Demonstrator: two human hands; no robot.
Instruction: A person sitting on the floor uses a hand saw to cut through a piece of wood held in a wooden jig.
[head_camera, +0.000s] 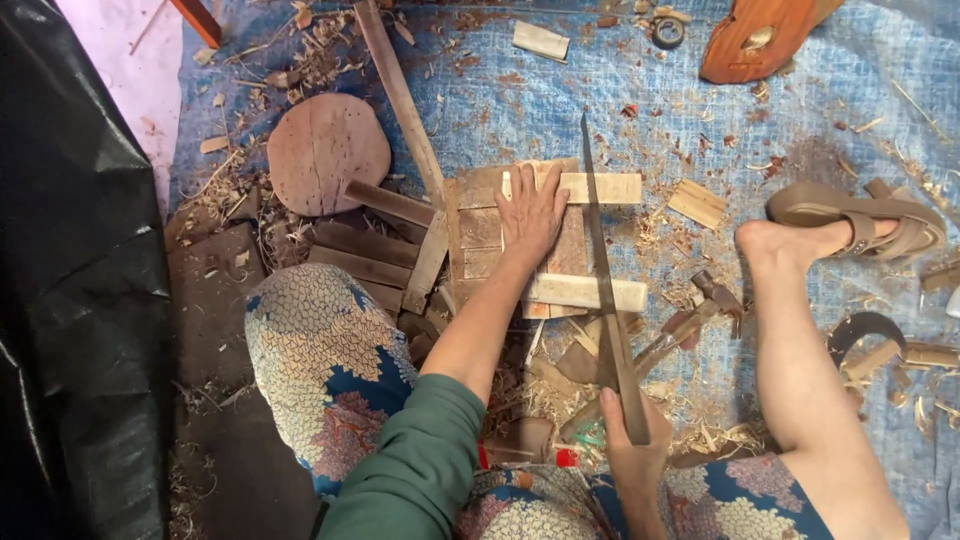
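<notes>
I am watching my left hand pressing flat, fingers spread and grasping nothing, on a wooden panel lying on the blue tarp. My right hand is clenching the handle of a long hand saw, whose blade is running across the panel's right side, just beside the left hand. A hammer is lying right of the panel, a round wooden disc left of it, and a sandal farther right.
</notes>
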